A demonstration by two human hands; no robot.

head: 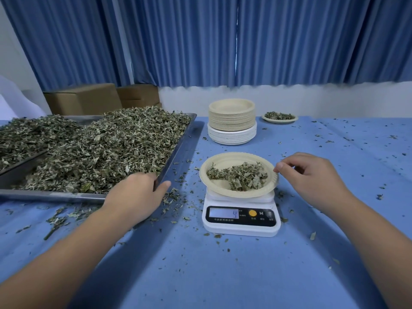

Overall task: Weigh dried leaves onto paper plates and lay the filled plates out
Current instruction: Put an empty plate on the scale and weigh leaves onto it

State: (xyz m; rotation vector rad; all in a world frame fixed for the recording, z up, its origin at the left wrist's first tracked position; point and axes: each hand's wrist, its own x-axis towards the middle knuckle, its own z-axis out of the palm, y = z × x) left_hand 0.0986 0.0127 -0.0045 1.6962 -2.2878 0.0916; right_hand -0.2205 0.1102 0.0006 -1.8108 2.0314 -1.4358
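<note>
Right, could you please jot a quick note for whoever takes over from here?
Left hand: over the near corner of the tray, fingers in the leaves; grip unclear.
Right hand: pinches the right rim of the plate on the scale.
Done: one filled plate laid out at the back, by the stack of plates.
Left: finish this weighing (display blurred), lay the plate out, repeat.

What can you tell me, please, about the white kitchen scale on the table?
The kitchen scale is white and plastic-looking, with a black front panel holding a lit display, its reading blurred, and a round yellow button. It stands flat on the blue tablecloth, right of the metal tray. A beige paper plate of dried leaves rests on its platform, overhanging it.
</note>
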